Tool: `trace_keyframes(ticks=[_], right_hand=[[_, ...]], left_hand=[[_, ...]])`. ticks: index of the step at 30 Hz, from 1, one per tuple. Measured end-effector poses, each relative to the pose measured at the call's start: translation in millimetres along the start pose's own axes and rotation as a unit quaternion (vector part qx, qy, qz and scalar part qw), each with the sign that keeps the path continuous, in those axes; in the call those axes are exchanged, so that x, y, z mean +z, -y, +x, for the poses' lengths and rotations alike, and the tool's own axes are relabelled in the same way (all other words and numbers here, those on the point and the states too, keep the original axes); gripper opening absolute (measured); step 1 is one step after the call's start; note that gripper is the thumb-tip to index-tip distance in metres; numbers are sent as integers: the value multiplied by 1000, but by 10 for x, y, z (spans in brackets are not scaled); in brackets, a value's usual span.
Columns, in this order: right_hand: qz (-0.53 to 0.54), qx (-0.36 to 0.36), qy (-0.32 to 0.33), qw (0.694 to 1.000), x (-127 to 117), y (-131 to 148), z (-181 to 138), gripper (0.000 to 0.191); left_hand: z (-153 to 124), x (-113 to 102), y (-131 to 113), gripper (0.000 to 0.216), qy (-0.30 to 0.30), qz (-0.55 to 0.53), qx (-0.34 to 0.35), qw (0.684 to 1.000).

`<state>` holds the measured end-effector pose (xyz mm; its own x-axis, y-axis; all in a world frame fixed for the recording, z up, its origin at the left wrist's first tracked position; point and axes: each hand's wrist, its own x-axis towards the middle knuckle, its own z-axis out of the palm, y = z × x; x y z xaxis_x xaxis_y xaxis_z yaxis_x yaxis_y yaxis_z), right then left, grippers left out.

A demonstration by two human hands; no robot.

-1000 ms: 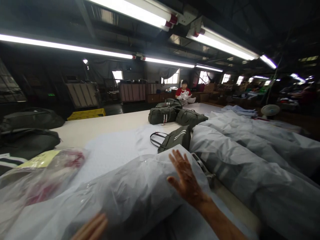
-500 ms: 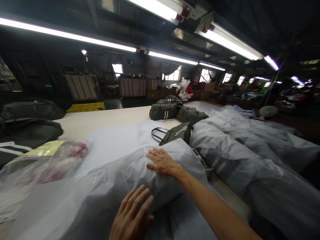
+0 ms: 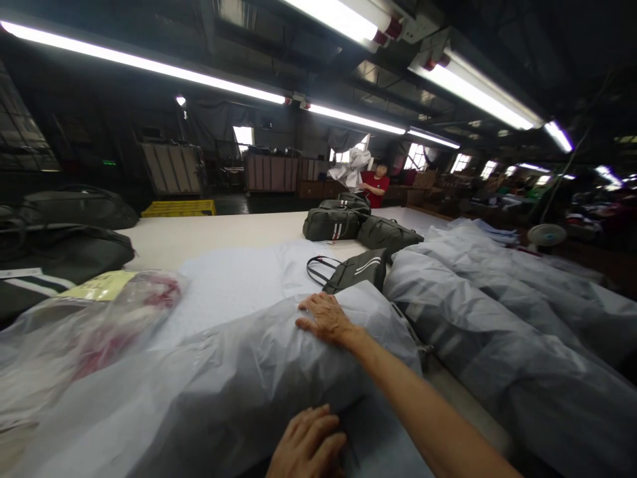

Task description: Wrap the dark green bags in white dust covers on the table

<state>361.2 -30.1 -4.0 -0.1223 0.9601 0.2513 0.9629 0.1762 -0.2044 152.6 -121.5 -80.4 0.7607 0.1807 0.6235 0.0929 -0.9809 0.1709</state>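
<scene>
A dark bag in a translucent whitish plastic cover (image 3: 239, 358) lies in front of me. My right hand (image 3: 326, 318) rests palm down on its top, fingers spread a little and holding nothing. Lower, at the near side of the same cover, is my left hand (image 3: 308, 443); its fingers are loosely bent, with nothing visible in them, and the bottom edge of the view cuts it off. Just beyond my right hand lies a dark green bag with two handles and white stripes (image 3: 359, 271).
Several plastic-covered bags (image 3: 472, 292) lie along the right. More dark green bags (image 3: 331, 224) stand farther back on the pale table (image 3: 239, 229). Dark bags (image 3: 74, 255) and a clear plastic bundle with a yellow label (image 3: 102, 285) occupy the left. A person in red (image 3: 375, 188) handles whitish sheeting.
My left hand has moved right and down along the cover, its fingers now more bent. My right hand stays on top of it. In the background, the person's sheeting has shifted left.
</scene>
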Motion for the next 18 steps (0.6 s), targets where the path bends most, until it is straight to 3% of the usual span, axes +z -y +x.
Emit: trace_keyframes(ticks=[2, 4, 9, 13, 18], right_hand=[[8, -7, 0, 1000, 44, -22, -1, 47], [20, -10, 18, 1000, 65, -41, 5, 50], [54, 22, 88, 994, 48, -92, 100, 47], [76, 38, 132, 988, 42, -168, 224, 44], [97, 49, 163, 981, 44, -281, 386, 47]], left_hand=[[175, -121, 116, 22, -48, 74, 18, 996], [349, -219, 213, 26, -53, 132, 13, 990], [697, -202, 531, 37, 52, 156, -59, 985], [802, -177, 769, 45, 139, 152, -94, 974], [803, -219, 822, 54, 173, 136, -142, 965]])
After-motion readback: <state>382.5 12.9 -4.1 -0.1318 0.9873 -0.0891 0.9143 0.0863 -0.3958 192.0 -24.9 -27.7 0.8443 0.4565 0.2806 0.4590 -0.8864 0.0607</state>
